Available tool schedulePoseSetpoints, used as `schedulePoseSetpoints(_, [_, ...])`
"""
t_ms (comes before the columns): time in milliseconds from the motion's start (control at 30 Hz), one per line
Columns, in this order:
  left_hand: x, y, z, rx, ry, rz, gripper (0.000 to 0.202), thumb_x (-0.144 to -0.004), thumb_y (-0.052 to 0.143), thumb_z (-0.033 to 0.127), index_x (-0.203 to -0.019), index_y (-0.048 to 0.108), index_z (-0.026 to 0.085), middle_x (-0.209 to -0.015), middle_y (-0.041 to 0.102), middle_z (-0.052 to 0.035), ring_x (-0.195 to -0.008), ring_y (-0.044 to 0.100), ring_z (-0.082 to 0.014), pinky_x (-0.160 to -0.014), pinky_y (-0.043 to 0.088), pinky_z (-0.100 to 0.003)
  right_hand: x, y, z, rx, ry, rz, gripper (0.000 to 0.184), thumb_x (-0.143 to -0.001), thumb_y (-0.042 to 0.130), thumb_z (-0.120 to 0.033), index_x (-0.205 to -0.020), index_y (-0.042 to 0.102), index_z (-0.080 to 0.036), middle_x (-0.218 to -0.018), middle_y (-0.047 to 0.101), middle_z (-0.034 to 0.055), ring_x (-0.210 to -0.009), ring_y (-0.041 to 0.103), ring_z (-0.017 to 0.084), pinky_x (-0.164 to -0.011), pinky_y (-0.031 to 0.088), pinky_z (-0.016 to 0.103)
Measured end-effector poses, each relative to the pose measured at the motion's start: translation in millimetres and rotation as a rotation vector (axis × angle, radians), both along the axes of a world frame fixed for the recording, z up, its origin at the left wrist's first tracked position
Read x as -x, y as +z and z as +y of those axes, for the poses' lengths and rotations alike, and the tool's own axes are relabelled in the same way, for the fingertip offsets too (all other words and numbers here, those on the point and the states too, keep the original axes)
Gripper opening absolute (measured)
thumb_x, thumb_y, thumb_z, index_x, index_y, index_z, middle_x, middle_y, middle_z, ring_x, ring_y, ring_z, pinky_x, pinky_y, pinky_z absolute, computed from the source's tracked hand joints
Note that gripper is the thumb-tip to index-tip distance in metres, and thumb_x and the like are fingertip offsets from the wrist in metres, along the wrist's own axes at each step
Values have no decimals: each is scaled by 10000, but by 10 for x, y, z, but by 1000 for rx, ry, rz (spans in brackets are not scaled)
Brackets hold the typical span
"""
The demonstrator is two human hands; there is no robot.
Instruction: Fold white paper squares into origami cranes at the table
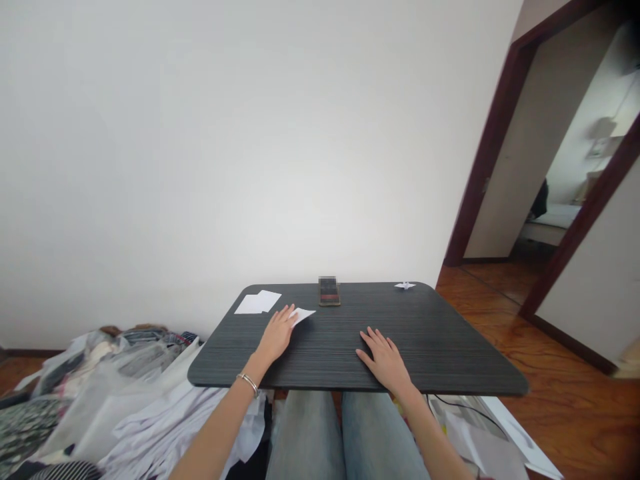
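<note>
My left hand (278, 331), with a silver bangle at the wrist, is over the left half of a dark table (330, 347). A white sheet of paper (303, 315) sticks out from under its fingers, gripped there and tilted slightly off the surface; the thumb is hidden. Further left lie overlapping white paper sheets (257, 302). My right hand (385, 360) rests palm down near the front edge, fingers spread, holding nothing. At the far right corner stands a small folded white paper bird (405, 285).
A phone (329, 291) stands at the table's back edge, close to the white wall (300, 133). Piled clothes (150, 393) lie at the left. To the right are a wooden floor (500, 320), a doorway, and plastic bags with a cable below the table.
</note>
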State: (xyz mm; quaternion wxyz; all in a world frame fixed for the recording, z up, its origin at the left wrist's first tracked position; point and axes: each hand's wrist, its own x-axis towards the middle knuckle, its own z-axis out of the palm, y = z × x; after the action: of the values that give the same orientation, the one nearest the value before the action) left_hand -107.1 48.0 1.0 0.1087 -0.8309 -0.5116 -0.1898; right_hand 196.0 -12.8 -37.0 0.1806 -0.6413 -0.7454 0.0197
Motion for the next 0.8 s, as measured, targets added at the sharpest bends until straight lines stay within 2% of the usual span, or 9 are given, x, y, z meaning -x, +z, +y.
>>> schedulePoseSetpoints(133, [-171,-83,-258,205,-86,-12,399,-900,331,222,-1278,448,274,-1441,327,-25,-1339,245,-195,-1080,220,-430,-14,-18,9,-11,3,20,533,-865,374,-452,-1315,429,-171,-1393,397,84,-1299,319,247,-1046,228,423])
schedulePoseSetpoints(333, [-352,-146,-492,350,-152,-85,413,-916,321,281,-1324,386,290,-1436,332,-44,-1333,260,-197,-1078,204,-460,-14,-30,21,-17,8,42,537,-861,390,-444,-1312,431,-155,-1393,397,93,-1300,315,255,-1049,226,432])
schedulePoseSetpoints(467, [-452,-103,-584,409,-240,-75,439,-916,317,377,-1350,335,312,-1445,312,-33,-1340,243,-188,-1089,161,-456,-23,-31,27,-15,12,60,526,-858,405,-436,-1302,442,-158,-1388,404,98,-1301,314,251,-1052,225,427])
schedulePoseSetpoints(600, [-521,-21,-648,457,-341,-65,522,-875,354,498,-1364,298,325,-1457,278,-35,-1350,210,-190,-1095,115,-457,-74,-49,42,-22,11,132,473,-864,407,-350,-1297,442,-161,-1358,450,81,-1286,348,227,-1054,243,410])
schedulePoseSetpoints(700, [-565,40,-682,484,-406,-71,554,-838,410,533,-1347,333,330,-1450,293,-36,-1345,228,-201,-1095,94,-462,-127,-73,44,-33,23,210,438,-876,380,-292,-1287,450,-157,-1333,481,85,-1264,385,210,-1050,266,401])
schedulePoseSetpoints(800, [-616,90,-709,503,-460,-99,500,-839,439,501,-1311,397,339,-1413,370,-21,-1333,260,-207,-1096,64,-474,-175,-90,23,-44,59,266,405,-873,378,-270,-1254,487,-191,-1311,506,75,-1254,402,210,-1039,286,418])
